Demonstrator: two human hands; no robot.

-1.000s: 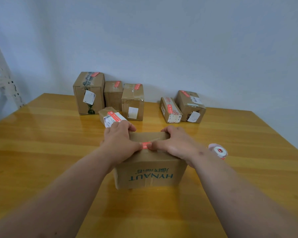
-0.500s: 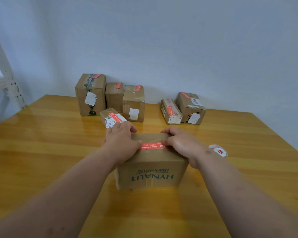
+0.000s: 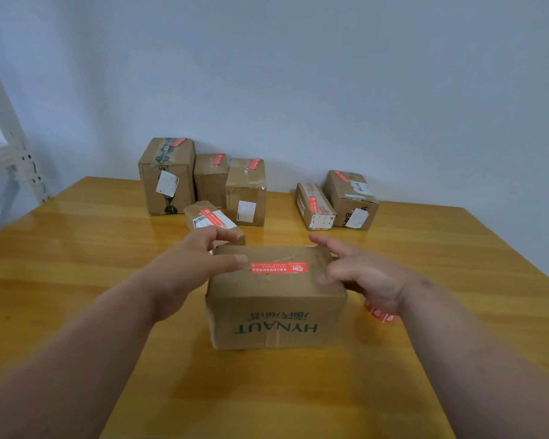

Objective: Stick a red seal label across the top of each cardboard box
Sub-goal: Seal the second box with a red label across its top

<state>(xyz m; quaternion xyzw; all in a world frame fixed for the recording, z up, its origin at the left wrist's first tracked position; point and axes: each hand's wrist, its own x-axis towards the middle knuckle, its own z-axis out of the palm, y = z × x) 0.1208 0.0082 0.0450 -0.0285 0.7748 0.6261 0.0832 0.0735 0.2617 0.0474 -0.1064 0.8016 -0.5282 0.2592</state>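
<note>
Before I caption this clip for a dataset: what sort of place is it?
Probably a small parcel-packing or mailroom spot: sealed boxes with shipping labels on a wooden table, a roll of red seals, metal shelving.

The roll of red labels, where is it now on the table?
In the head view the roll of red labels lies on the table at the right, beside the HYNAUT box, mostly hidden under the right hand.
</note>
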